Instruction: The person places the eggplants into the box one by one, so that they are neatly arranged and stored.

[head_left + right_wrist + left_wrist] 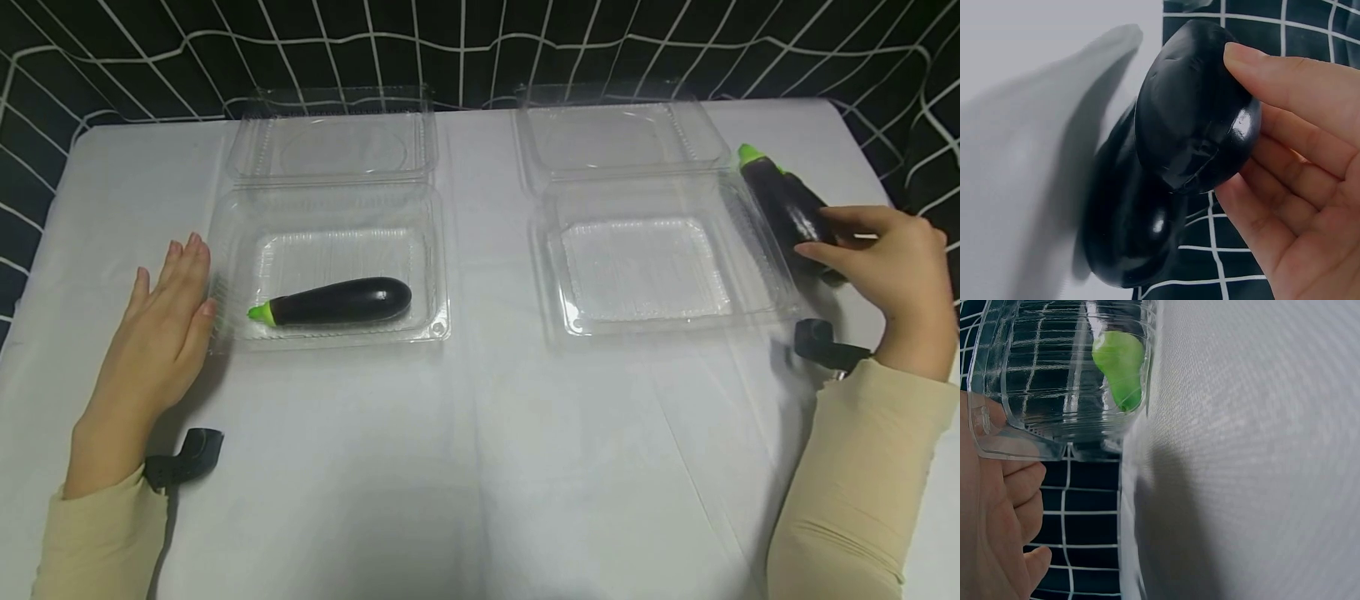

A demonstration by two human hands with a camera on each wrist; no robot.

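While 1 eggplant (341,302) in left container (330,257), right hand (900,267) with grip on another eggplant (778,198), left hand (159,337) straight-fingered.

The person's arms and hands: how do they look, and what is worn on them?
The left sleeve and right sleeve are plain beige, the right visibly creased. A dark, bent left wrist piece and similar right wrist piece jut out. The left hand and right hand are ungloved.

No text, label, brand, number or sign could be read in any of the three views.
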